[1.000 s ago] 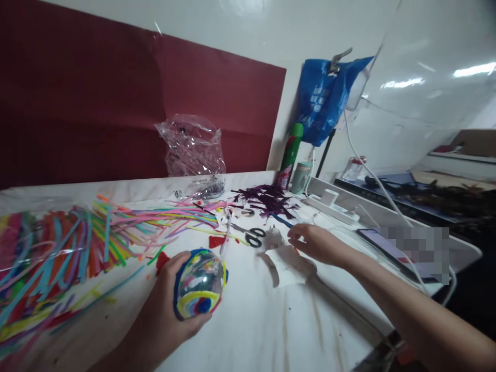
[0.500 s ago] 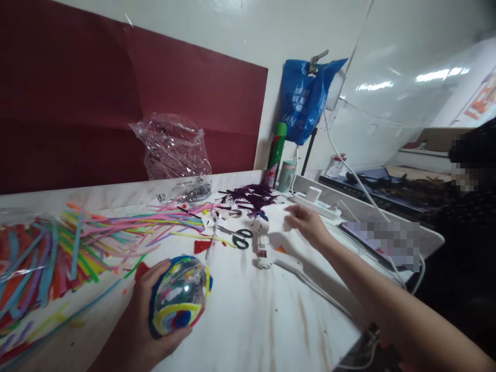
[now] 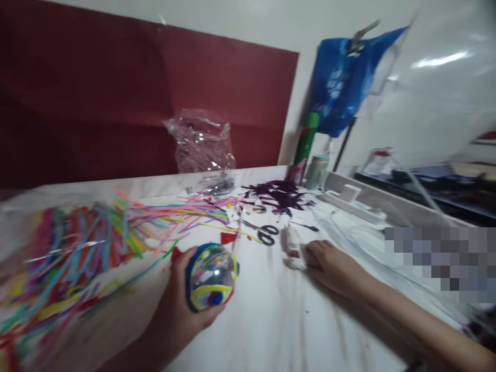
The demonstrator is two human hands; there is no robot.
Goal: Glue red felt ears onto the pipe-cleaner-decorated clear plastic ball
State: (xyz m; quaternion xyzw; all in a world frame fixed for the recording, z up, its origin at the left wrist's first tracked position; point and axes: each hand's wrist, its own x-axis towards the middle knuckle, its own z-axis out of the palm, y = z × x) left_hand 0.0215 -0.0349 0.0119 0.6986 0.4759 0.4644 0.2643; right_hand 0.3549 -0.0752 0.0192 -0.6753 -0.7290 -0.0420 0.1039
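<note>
My left hand (image 3: pixel 189 297) is wrapped around a clear round ball (image 3: pixel 213 274) trimmed with blue, yellow and red strips, held above the white table. To its right, a white glue gun (image 3: pixel 292 248) lies on the tabletop, blurred by motion. My right hand (image 3: pixel 323 263) is closed over the glue gun's handle, which it mostly hides. Black-handled scissors (image 3: pixel 267 235) lie between the ball and the purple scraps, left of the glue gun. A red scrap (image 3: pixel 228 237) rests just behind the ball.
Colourful fuzzy stems (image 3: pixel 96 232) spread over the left side. Behind lie purple shreds (image 3: pixel 277 195) and a crumpled clear bag (image 3: pixel 203 144). A green spray can (image 3: pixel 306 142), a pale green jar (image 3: pixel 316 171) and a white power strip (image 3: pixel 351 206) stand at the back right.
My right hand has come down from near the power strip onto the glue gun's handle. The view has swung, shifting the scene rightward. My left hand still holds the ball.
</note>
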